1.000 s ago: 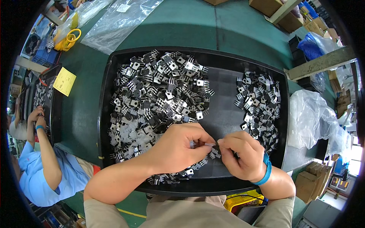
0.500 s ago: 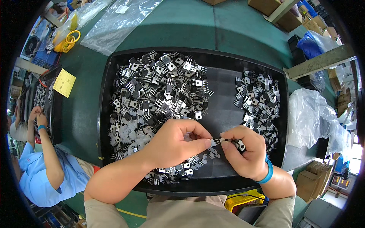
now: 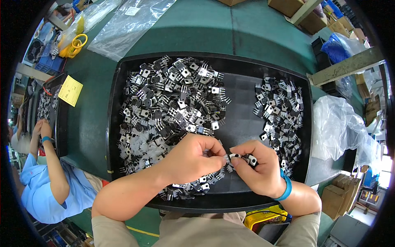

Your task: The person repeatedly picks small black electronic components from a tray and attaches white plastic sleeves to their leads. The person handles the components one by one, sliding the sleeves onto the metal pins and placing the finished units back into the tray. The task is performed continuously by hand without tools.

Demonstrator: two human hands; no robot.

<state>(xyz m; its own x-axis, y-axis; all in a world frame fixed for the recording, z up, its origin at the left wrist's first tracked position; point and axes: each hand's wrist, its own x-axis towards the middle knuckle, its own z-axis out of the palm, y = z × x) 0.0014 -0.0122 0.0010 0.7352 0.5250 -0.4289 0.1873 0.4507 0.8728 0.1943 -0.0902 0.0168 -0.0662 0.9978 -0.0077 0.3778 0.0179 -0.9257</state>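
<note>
My left hand (image 3: 197, 158) is closed in a pinch over the tray, holding a small whitish plastic piece (image 3: 226, 158) that is mostly hidden by the fingertips. Right beside it, my right hand (image 3: 259, 168) grips several black-and-silver transistors (image 3: 250, 159). One transistor (image 3: 235, 156) sits between its thumb and forefinger, against the left fingertips; whether it is joined to the white piece I cannot tell. Below the hands lies a black tray (image 3: 242, 99). Its left side bears a big heap of transistors (image 3: 173, 94) and a pile of translucent white pieces (image 3: 142, 140); a smaller transistor heap (image 3: 284, 107) lies at right.
A clear plastic bag (image 3: 127, 31) lies on the green table beyond the tray, and a crumpled plastic bag (image 3: 341, 127) is to its right. A yellow paper card (image 3: 70, 90) sits at left. Farther left, a person in a blue shirt (image 3: 53, 185) works at another tray.
Both hands have shifted slightly left, the right one more, so their fingertips are closer together. The transistor in the right fingertips now meets the left fingertips.
</note>
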